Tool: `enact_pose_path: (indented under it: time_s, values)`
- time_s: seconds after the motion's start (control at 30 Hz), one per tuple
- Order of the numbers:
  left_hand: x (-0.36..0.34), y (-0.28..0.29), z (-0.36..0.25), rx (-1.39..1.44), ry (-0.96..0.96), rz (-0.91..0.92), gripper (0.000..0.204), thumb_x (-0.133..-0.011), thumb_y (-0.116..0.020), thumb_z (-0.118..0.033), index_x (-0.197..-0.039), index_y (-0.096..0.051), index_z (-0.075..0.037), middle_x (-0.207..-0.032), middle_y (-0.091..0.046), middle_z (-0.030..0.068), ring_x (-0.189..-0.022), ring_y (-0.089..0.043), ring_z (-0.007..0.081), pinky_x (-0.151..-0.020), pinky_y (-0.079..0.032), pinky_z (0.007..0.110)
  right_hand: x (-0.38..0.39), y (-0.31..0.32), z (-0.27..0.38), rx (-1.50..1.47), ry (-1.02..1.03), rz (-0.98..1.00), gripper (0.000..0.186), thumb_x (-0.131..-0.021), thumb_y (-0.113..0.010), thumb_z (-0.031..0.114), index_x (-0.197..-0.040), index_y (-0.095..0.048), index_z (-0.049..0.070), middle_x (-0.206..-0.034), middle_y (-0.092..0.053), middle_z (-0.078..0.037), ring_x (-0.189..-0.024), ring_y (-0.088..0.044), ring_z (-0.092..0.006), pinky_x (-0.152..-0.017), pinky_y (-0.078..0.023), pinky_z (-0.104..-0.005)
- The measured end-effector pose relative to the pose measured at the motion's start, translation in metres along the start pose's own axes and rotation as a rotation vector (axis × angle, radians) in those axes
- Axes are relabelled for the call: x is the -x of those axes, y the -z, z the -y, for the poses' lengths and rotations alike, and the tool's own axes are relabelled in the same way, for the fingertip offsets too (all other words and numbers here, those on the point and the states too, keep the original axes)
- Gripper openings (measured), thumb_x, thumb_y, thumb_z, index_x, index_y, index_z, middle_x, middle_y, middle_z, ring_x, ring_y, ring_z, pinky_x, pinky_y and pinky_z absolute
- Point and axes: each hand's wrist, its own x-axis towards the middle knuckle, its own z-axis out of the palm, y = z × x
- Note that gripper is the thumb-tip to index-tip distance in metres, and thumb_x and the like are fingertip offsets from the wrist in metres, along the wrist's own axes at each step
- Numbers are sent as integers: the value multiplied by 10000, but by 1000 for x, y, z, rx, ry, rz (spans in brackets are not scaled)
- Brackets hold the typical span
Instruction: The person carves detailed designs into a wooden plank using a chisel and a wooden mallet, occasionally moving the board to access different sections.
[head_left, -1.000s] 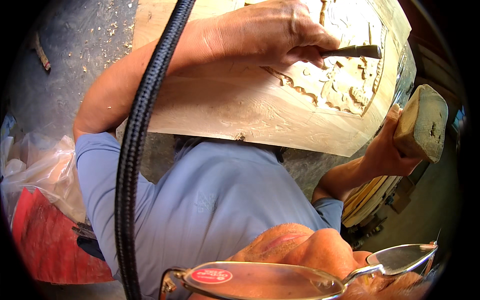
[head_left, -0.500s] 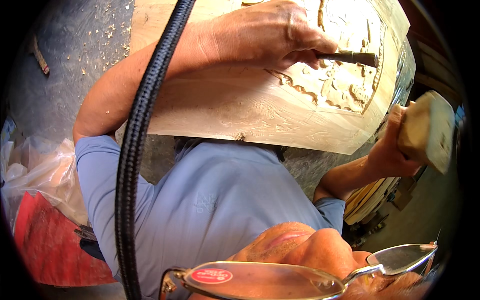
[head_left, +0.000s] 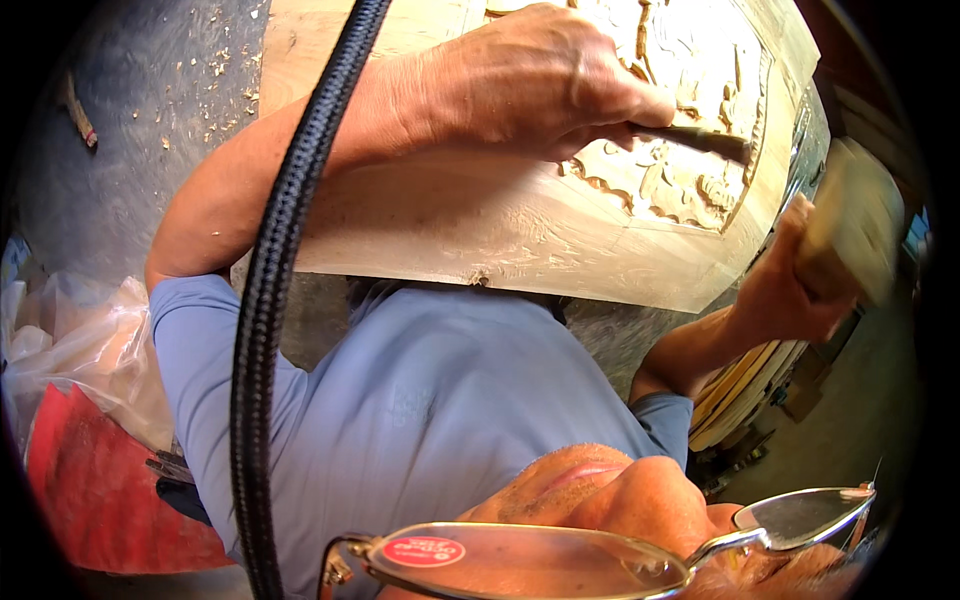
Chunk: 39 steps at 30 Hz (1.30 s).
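Observation:
A pale wooden panel (head_left: 400, 230) with carved relief (head_left: 715, 190) on its right part lies in front of me. Over the carving, my left hand (head_left: 545, 85) is closed around a dark chisel (head_left: 705, 141), whose butt end sticks out to the right. The hand hides the chisel's cutting end. Off the panel's right edge, my right hand (head_left: 785, 285) grips a block-shaped wooden mallet (head_left: 850, 225), raised and apart from the chisel. Motion smears the mallet, and its grip is mostly hidden by my fingers.
Wood chips (head_left: 215, 70) litter the grey surface left of the panel, beside a short stick (head_left: 78, 112). Clear plastic bags (head_left: 95, 330) and a red object (head_left: 110, 490) lie at the lower left. Stacked boards (head_left: 745, 395) stand at the right. A black braided cable (head_left: 265, 300) crosses the view.
My left hand and the chisel have moved slightly down in the view, nearer to me. The mallet has shifted up and a little left, with its tilt changed.

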Motion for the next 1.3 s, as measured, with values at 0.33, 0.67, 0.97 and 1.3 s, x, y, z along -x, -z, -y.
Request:
enact_pose_path:
  time_s: [0.33, 0.67, 0.97, 1.3]
  values:
    - [-5, 0, 5, 103, 359, -611, 210, -947, -711, 47, -1135, -634, -5, -775, -727, 114, -722, -761, 188, -599, -590, 303, 108, 4, -19, 133, 168, 209, 812, -784, -920, 66, -1481, -504, 27, -1275, -715, -217, -1085, -746, -342, -893, -667, -431]
    - [0, -12, 6, 246, 523, -413, 319, -921, -734, 49, -1220, -629, 15, -851, -743, 151, -736, -758, 198, -653, -600, 317, 166, 6, -2, 136, 153, 312, 716, -855, -886, 196, -1410, -511, -56, -1185, -703, -212, -1006, -720, -359, -852, -608, -450]
    - [22, -27, -41, 107, 836, -254, 161, -1011, -669, 37, -1169, -639, 28, -952, -776, 118, -966, -785, 175, -835, -629, 277, 162, 3, -1, 129, 101, 283, 630, -911, -846, 336, -1369, -567, 6, -1172, -739, -144, -1055, -721, -341, -833, -579, -445]
    - [33, -45, -48, 123, 808, -323, 172, -1014, -680, 29, -1177, -626, 34, -987, -786, 138, -974, -775, 171, -851, -636, 274, 164, 3, -1, 118, 98, 262, 600, -937, -811, 399, -1342, -600, 10, -1176, -741, -145, -1054, -722, -342, -866, -594, -453]
